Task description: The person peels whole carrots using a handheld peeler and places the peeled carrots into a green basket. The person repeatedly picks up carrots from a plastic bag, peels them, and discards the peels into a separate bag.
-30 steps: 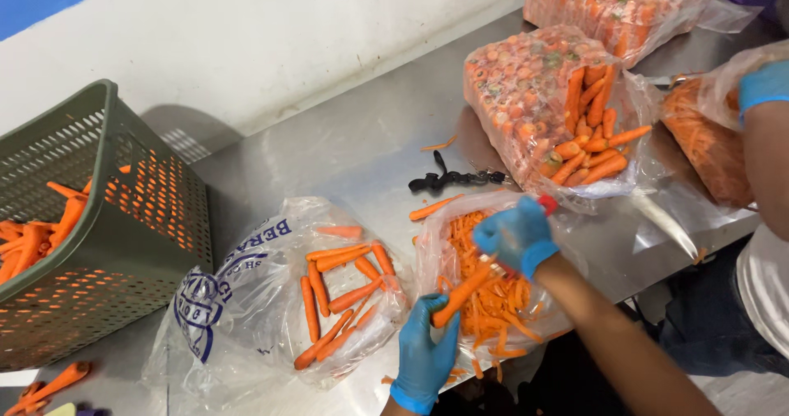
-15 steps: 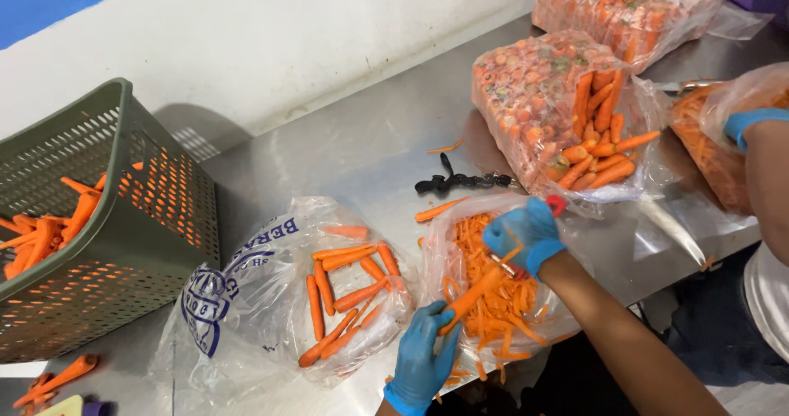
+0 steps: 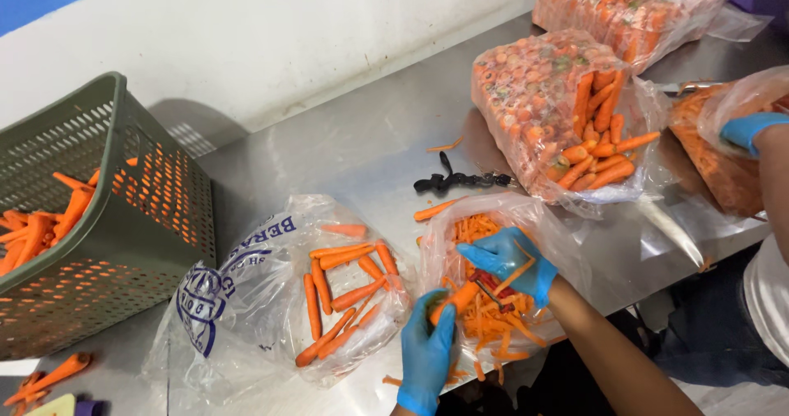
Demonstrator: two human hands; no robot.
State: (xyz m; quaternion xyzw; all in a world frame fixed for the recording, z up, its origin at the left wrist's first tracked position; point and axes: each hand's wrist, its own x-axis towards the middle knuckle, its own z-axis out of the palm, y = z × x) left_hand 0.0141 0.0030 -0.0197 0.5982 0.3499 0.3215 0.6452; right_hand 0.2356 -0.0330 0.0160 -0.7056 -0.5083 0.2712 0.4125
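Hands in blue gloves work over a clear plastic bag of orange peelings (image 3: 493, 321) on the steel worktop (image 3: 362, 149): left hand (image 3: 427, 350) clamped on an orange carrot (image 3: 454, 298), right hand (image 3: 511, 261) clamped on a red peeler (image 3: 493, 286) touching it

Peeler (image 3: 491, 284) largely hidden by right hand (image 3: 511, 261); blade not discernible. Carrot (image 3: 457, 298) partly covered by left hand (image 3: 427, 352). Basket (image 3: 99, 219) cut off at left edge. Co-worker's gloved hand (image 3: 749, 128) cropped at right.
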